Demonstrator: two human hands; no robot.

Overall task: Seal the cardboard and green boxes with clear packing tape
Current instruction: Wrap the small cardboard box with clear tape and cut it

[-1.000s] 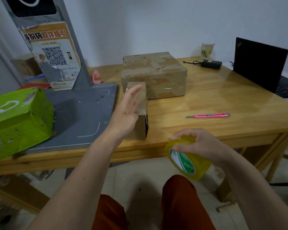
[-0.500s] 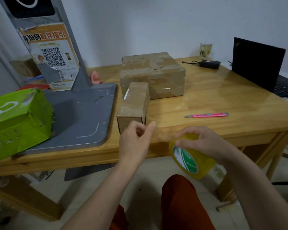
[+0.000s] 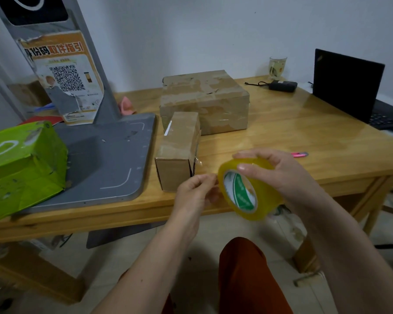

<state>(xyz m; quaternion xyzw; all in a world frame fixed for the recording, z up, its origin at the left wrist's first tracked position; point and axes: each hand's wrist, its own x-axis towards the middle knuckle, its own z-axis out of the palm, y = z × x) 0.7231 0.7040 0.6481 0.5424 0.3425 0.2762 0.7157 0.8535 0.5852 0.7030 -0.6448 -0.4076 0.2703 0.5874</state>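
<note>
Tape roll [image 3: 247, 191] held above near edge of bench [image 3: 304, 141]; right hand [image 3: 279, 171] curls over roll from above; left hand [image 3: 195, 191] pinches at roll's left rim, fingertips together; small cardboard box [image 3: 179, 150] just left of roll; large cardboard box [image 3: 204, 100] behind small one; green box [image 3: 21, 164] far left of roll; pink cutter [image 3: 300, 154] right of roll.
</note>
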